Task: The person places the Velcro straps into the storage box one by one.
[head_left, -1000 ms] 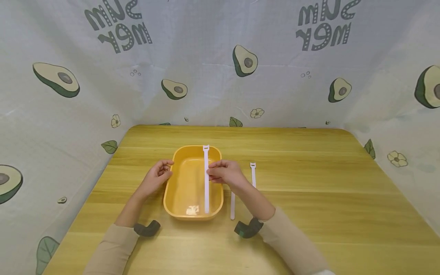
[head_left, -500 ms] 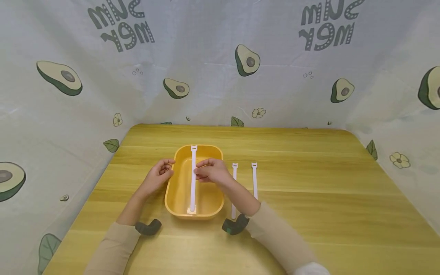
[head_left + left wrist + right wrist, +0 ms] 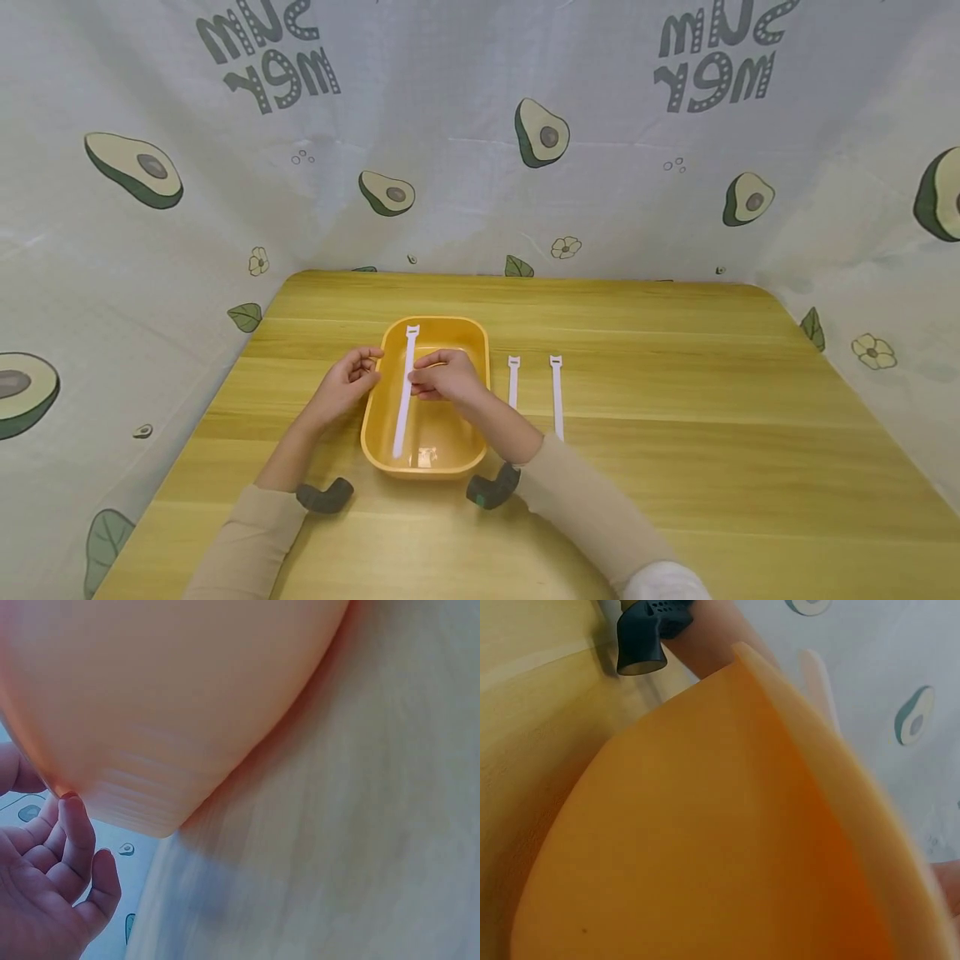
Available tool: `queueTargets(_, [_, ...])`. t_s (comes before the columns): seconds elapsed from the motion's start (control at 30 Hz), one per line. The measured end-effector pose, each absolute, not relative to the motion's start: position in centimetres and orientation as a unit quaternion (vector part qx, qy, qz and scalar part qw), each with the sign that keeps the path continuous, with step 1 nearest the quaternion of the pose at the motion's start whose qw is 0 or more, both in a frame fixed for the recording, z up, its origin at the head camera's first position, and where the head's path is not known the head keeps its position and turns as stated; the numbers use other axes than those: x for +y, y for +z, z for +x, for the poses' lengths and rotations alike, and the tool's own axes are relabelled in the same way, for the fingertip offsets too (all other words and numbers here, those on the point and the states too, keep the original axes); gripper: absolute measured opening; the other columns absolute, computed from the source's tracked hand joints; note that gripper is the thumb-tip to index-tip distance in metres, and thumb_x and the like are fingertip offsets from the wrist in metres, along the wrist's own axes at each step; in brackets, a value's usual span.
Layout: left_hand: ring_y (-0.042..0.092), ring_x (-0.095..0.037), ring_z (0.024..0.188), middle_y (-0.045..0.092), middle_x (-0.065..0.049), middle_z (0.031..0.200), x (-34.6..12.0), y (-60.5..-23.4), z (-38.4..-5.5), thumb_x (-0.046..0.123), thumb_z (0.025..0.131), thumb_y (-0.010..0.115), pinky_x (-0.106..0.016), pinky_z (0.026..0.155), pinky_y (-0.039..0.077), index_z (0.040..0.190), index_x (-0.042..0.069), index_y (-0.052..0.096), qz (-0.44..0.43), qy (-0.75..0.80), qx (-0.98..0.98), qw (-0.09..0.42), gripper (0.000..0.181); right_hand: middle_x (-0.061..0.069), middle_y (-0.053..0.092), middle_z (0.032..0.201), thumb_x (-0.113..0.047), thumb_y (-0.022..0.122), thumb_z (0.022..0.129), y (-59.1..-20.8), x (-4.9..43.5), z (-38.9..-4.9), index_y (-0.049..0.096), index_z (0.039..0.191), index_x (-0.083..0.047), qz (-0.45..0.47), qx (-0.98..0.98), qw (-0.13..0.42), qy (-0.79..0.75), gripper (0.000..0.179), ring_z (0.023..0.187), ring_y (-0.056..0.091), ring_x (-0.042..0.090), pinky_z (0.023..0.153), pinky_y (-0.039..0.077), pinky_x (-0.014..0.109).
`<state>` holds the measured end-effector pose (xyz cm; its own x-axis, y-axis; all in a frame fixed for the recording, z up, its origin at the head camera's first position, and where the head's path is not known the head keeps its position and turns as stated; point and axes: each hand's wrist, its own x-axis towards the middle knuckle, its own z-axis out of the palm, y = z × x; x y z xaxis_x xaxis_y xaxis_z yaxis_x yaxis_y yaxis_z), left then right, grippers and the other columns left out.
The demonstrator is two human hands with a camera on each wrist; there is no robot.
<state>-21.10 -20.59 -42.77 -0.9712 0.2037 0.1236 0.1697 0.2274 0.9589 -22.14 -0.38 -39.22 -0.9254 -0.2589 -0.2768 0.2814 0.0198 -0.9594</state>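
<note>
A yellow plastic tub (image 3: 442, 437) with rounded corners stands on the table. My left hand (image 3: 345, 385) holds its left rim; in the left wrist view my fingers (image 3: 78, 832) curl at the tub's edge. Over the tub's left part, my right hand (image 3: 452, 382) pinches a white hook-and-loop cable tie (image 3: 403, 417) near its middle. The tie runs lengthwise, slotted head at the far end and tail slanting toward me. In the right wrist view the tub wall (image 3: 667, 825) hides most of the right hand, and the tie's end (image 3: 821, 686) shows past the rim.
Two more white cable ties, a nearer one (image 3: 513, 382) and a farther one (image 3: 557, 398), lie right of the tub, partly covered by the right forearm. Both wrists carry black camera mounts. A printed avocado curtain (image 3: 457, 225) borders the wooden table (image 3: 675, 400).
My right hand has carried the cable tie leftward across the tub, from its right side to its left, and the tie now slants. My left hand stays at the rim.
</note>
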Motion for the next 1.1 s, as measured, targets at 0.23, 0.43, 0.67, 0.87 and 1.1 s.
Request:
queueTargets(0.23, [0.048,-0.012,0.079,0.049,-0.011,0.096,-20.6,-42.9,-21.2,-0.001,0.094,0.054,-0.019,0.067,0.042,0.127,-0.013,0.046,0.12,0.607,0.785,0.016,0.036,0.009,0.066,0.07,0.003,0.067,0.087,-39.7,-0.5,-22.5,0.064,0.096,0.007,0.012,0.697,0.192,-0.691,0.01,0.058,0.065,0.014,0.059,0.056,0.027])
queueTargets(0.43, [0.047,-0.012,0.079,0.049,-0.01,0.096,-20.6,-42.9,-21.1,-0.001,0.093,0.054,-0.019,0.067,0.042,0.126,-0.014,0.046,0.123,0.605,0.786,0.013,0.036,0.011,0.067,0.076,0.002,0.067,0.088,-40.0,-0.7,-22.9,0.066,0.095,0.006,0.019,0.711,0.2,-0.673,0.009,0.058,0.065,0.015,0.063,0.057,0.03])
queueTargets(0.67, [0.047,-0.011,0.077,0.048,-0.01,0.094,-20.5,-42.7,-21.1,-0.003,0.093,0.054,-0.018,0.065,0.041,0.126,-0.015,0.047,0.121,0.607,0.786,0.013,0.035,0.011,0.065,0.076,0.005,0.065,0.087,-40.2,-1.0,-23.3,0.066,0.094,0.008,0.012,0.724,0.212,-0.656,0.008,0.056,0.063,0.014,0.062,0.057,0.029])
queueTargets(0.87, [0.047,-0.012,0.076,0.048,-0.01,0.094,-20.5,-42.8,-21.2,-0.003,0.093,0.054,-0.018,0.064,0.041,0.127,-0.014,0.046,0.123,0.605,0.787,0.018,0.036,0.008,0.063,0.067,0.006,0.066,0.085,-40.5,-1.2,-23.3,0.069,0.09,0.006,0.016,0.75,0.213,-0.625,0.006,0.053,0.06,0.013,0.054,0.054,0.025])
queueTargets(1.1, [0.046,-0.011,0.076,0.049,-0.01,0.094,-20.6,-42.8,-21.1,-0.002,0.093,0.055,-0.018,0.064,0.041,0.127,-0.014,0.048,0.12,0.598,0.792,0.015,0.036,0.007,0.062,0.062,0.006,0.067,0.084,-40.8,-1.8,-22.9,0.068,0.081,0.002,0.015,0.792,0.21,-0.573,0.005,0.05,0.058,0.011,0.049,0.051,0.02])
